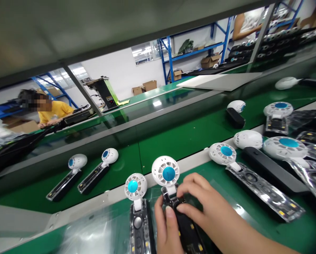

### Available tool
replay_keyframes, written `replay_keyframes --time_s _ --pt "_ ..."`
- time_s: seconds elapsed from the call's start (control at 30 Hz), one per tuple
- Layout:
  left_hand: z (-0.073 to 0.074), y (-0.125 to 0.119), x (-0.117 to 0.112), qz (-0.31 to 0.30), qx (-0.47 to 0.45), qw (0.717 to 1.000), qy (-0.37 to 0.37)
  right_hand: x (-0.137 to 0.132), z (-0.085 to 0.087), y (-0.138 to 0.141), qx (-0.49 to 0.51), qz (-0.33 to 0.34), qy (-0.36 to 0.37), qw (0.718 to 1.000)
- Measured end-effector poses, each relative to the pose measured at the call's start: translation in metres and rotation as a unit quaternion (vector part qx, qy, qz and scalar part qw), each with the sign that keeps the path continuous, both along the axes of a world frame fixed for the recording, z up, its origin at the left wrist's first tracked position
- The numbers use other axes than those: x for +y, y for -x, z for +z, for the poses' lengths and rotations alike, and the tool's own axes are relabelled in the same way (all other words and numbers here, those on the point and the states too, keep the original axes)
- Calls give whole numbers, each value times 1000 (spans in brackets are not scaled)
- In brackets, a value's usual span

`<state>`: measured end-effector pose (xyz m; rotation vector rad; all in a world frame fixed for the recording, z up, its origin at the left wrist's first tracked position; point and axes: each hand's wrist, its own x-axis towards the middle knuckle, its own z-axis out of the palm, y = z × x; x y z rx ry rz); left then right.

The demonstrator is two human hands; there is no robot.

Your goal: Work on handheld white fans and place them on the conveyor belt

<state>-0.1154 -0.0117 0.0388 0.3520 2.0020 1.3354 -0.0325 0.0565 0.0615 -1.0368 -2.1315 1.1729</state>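
Note:
A small handheld fan [165,170] with a round white head and blue centre lies at the bench's near edge, its dark handle showing a circuit board with yellow light chips. My left hand [166,225] is closed round the left side of this handle, thumb on top. My right hand [200,195] pinches the upper handle just below the white neck; anything small between its fingertips is hidden. Left of my hands lies a similar fan [138,218] with a clear cover and a silver button. To the right, another clear-covered fan [263,190] lies at a slant.
Several more fans sit at the right, beside a black handle cover [275,170]. Two fans [94,176] rest on the green belt [179,137] beyond the metal rail [192,159]. Clear plastic [89,229] lies front left. A co-worker in yellow [56,111] sits across the line.

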Motion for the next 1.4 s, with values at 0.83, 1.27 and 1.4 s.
replay_keyframes --time_s 0.83,1.27,1.4 --pt "46 53 159 -200 239 950 25 1 -11 -68 -149 135 -83 976" --pt "35 -98 121 -443 361 807 147 -8 -10 -85 -116 131 -104 979" --pt "29 -95 133 -428 289 848 121 -9 7 -125 -136 59 -48 988"
